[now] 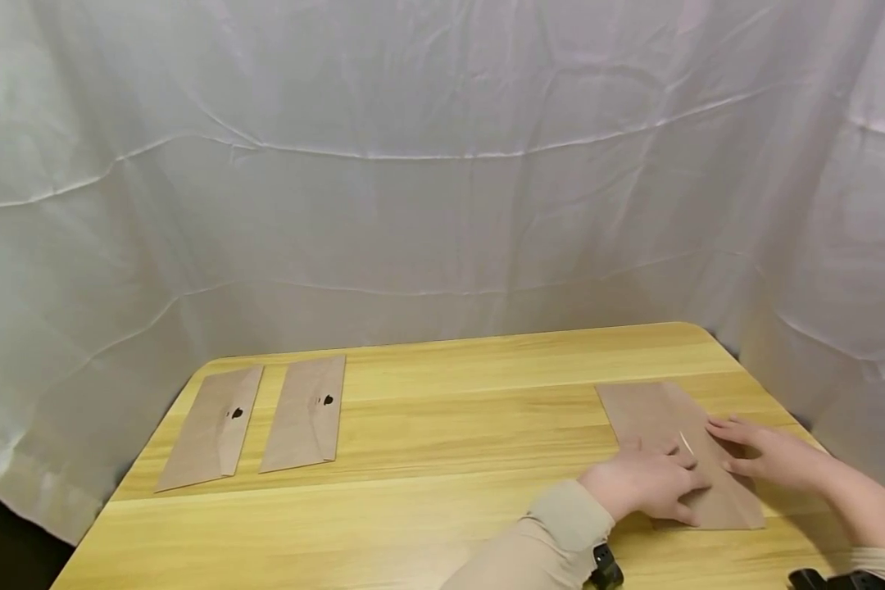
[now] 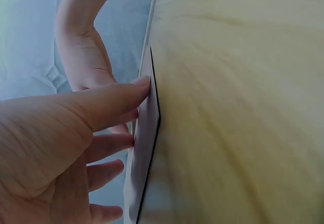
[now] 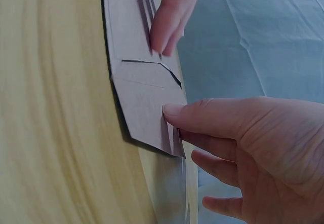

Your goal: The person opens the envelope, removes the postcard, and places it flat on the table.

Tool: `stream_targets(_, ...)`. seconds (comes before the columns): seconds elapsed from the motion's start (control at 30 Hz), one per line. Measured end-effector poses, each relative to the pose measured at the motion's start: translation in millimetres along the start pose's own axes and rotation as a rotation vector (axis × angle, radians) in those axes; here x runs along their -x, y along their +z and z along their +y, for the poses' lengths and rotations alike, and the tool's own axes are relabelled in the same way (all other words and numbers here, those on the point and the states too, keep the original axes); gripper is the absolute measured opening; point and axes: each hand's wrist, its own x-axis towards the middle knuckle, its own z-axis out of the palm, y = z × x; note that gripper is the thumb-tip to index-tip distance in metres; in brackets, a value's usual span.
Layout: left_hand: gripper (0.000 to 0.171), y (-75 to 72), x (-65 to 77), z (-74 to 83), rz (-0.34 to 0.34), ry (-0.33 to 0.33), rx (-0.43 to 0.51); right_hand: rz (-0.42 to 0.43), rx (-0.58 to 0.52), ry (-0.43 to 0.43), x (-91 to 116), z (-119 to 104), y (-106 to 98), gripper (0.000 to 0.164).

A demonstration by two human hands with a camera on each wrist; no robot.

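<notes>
A brown paper envelope (image 1: 634, 407) lies on the right part of the wooden table, its flap (image 3: 144, 102) spread out toward the right. My left hand (image 1: 645, 479) rests on the envelope's body with fingers extended. The right hand (image 1: 778, 455) touches the flap side, thumb and fingertips set apart on the paper. A short slit shows between the hands in the right wrist view. In the left wrist view the envelope (image 2: 144, 127) appears nearly edge-on, the thumb on its near side. The paper beneath both hands is hidden.
Two more brown envelopes, one at the far left (image 1: 210, 426) and another beside it (image 1: 302, 418), lie with flaps folded down and dark marks on them. A pale curtain (image 1: 442, 205) hangs behind and around the wooden table (image 1: 450, 442).
</notes>
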Motion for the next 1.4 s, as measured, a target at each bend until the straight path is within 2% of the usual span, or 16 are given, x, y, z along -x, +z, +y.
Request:
stream_targets(0.2, 0.058, -2.7, -7.5, 3.4, -0.033, 0.026, 0.046, -0.018, -0.017, 0.005, 0.1, 0.4, -0.2, 0.059)
stream_targets(0.47, 0.061, -7.7, -10.2, 5.5, -0.05, 0.022, 0.026, -0.025, -0.032, 0.018, 1.1, -2.9, 0.4, 0.059)
stream_targets(0.8, 0.062, -6.9, -12.5, 3.9, -0.009, 0.005, 0.022, -0.035, -0.019, 0.028, 1.6, -5.9, -2.8, 0.06)
stream_targets(1.4, 0.059, -9.9, -10.4, 4.0, 0.014, 0.009, -0.049, -0.072, -0.061, 0.031, -2.5, -6.4, -1.8, 0.062)
